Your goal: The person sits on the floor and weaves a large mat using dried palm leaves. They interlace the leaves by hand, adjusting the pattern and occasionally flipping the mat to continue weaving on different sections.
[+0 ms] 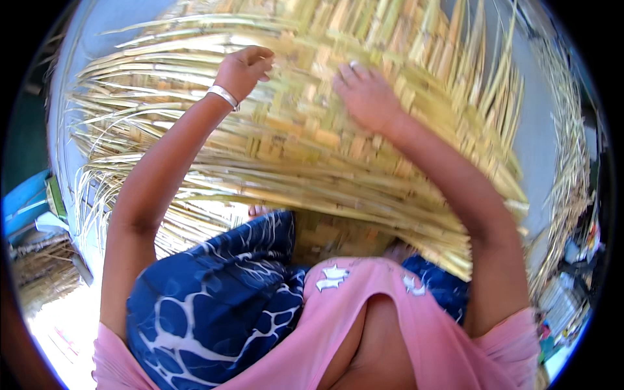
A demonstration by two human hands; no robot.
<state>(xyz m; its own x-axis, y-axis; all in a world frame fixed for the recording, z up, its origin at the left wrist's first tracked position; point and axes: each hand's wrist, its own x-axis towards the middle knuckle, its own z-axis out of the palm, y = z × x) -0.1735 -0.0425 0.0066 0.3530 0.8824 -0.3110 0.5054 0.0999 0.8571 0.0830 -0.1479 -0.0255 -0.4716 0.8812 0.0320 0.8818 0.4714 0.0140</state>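
Yellow woven mat (292, 127), splayed edge (107, 71) | room between left hand (242, 70), right hand (368, 97) | grip: cannot tell, both

This looks like an informal weaving workspace, though whether it is a home's yard, a porch or a craft shed cannot be told. A large plaited mat (312, 138) of split, straw-coloured strips, its long ends fanning out loose, is spread on a pale blue-grey surface (537, 133) used as the working area, and a heap of loose strips (571, 188) runs along the right side. Beyond lie jumbled odds and ends (564, 300), a bright blue object (25, 200) and a brownish, straw-like pile (47, 268), near a glaringly bright patch (55, 325) that suggests daylight.
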